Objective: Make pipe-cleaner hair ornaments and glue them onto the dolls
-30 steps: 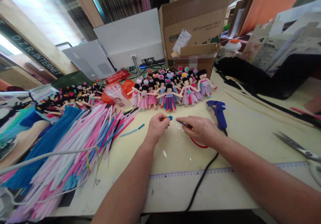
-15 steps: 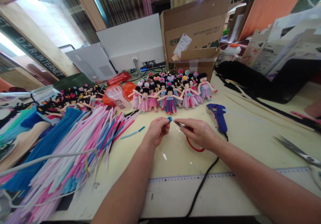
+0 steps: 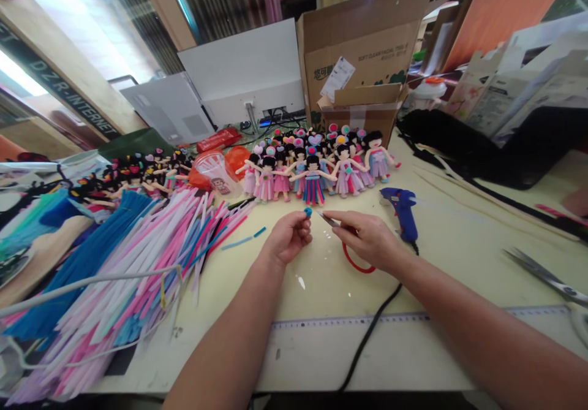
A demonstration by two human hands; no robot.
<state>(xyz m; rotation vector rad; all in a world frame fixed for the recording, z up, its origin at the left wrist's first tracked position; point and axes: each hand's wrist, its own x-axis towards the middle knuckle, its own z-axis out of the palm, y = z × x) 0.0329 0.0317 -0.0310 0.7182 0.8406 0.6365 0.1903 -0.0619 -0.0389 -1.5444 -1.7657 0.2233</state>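
Between the thumb and fingers of my left hand [image 3: 290, 236] is a small blue fuzzy coil [image 3: 307, 212]. My right hand [image 3: 367, 238] is closed around scissors with a red handle [image 3: 357, 261]; their metal tip [image 3: 325, 217] points at the coil, with a small gap between them. Two short blue pipe cleaner pieces [image 3: 237, 242] lie on the table left of my hands. Beyond my hands stand several small dolls with black hair [image 3: 313, 180]. A blue glue gun [image 3: 400, 211] lies right of my right hand.
Bundles of pink, white and blue pipe cleaners [image 3: 133, 263] cover the left side. A ruler [image 3: 349, 321] and a black cord [image 3: 371, 336] lie nearer me. Larger scissors [image 3: 542, 274] are at the right. A cardboard box [image 3: 358, 48] stands behind the dolls.
The scissors' tip has come away from the blue coil, leaving a gap. My left hand has shifted slightly left and up with the coil. The view has moved slightly.
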